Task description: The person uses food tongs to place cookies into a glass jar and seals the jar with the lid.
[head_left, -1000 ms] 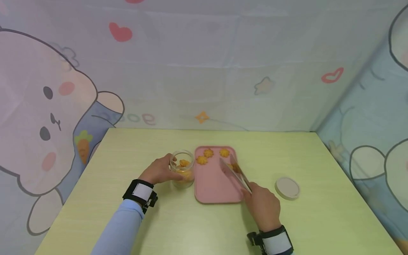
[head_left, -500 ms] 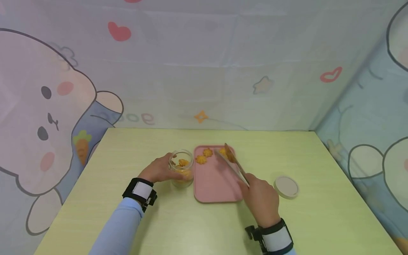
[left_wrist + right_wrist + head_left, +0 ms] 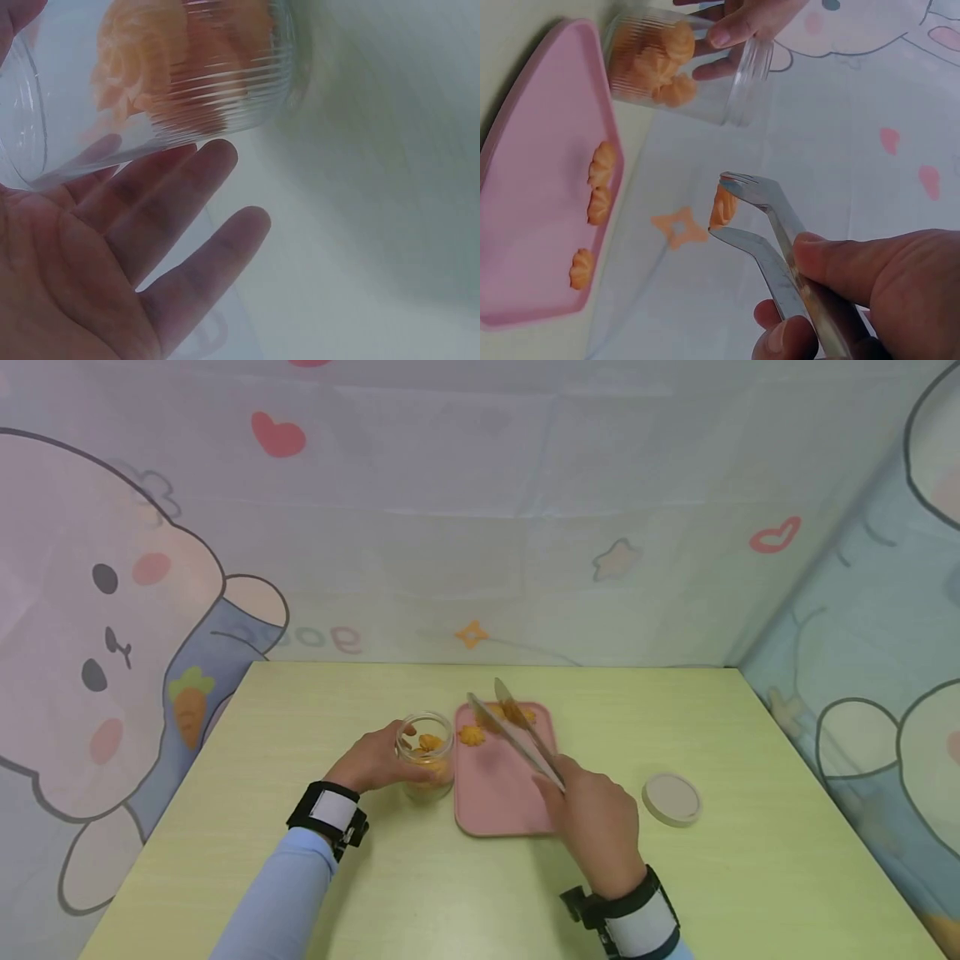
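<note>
My left hand (image 3: 378,760) grips a clear glass jar (image 3: 441,762), thumb on one side and fingers on the other. The jar stands open-topped on the table, and several orange swirl-shaped cookies (image 3: 658,66) lie inside. My right hand (image 3: 600,822) holds metal tongs (image 3: 769,217) over the back of a pink tray (image 3: 491,802). Between the tong tips is one cookie (image 3: 723,206), raised above the tray and apart from the jar. Three more cookies (image 3: 600,163) sit near the tray's far edge; in the head view the tongs partly cover them.
A round pale lid (image 3: 672,799) lies flat on the table (image 3: 750,877) to the right of my right hand. The tray is just right of the jar. A cartoon-printed cloth (image 3: 450,527) hangs behind the table.
The tongs have lifted a cookie from the right part of the tray and moved up and left, towards the jar. My left hand and the jar have stayed in place.
</note>
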`<state>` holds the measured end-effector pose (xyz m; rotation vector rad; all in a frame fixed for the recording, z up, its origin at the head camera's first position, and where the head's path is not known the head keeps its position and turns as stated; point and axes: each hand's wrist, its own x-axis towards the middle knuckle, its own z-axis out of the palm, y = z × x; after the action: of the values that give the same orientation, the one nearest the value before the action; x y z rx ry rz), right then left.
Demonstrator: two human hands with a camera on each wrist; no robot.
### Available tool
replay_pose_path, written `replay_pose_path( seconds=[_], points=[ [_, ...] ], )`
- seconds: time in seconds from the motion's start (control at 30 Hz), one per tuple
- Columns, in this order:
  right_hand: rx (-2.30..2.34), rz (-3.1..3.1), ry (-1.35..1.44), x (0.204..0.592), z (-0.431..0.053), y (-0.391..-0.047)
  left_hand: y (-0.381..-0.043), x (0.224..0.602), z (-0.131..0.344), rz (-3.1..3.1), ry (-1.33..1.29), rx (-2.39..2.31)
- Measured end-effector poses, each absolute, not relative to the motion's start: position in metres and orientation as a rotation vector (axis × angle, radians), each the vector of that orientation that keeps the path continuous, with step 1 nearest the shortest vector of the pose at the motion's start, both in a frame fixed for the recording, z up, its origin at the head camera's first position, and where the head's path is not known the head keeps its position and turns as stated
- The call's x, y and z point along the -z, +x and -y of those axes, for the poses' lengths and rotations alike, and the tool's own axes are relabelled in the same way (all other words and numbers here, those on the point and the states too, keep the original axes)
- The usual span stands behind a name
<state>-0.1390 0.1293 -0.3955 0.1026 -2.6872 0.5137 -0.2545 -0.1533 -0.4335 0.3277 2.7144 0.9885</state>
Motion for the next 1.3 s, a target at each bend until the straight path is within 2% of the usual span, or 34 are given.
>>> replay_pose_path(
  seconds=[0.53, 1.3],
  points=[
    [-0.534, 2.720, 0.222, 0.379, -0.102, -0.133, -0.256, 0.433, 0.155, -2.704, 0.323, -0.964],
    [-0.523, 2.768, 0.262, 0.381, -0.088, -0.133, -0.255, 0.434, 0.156, -2.710, 0.325, -0.951]
  ],
)
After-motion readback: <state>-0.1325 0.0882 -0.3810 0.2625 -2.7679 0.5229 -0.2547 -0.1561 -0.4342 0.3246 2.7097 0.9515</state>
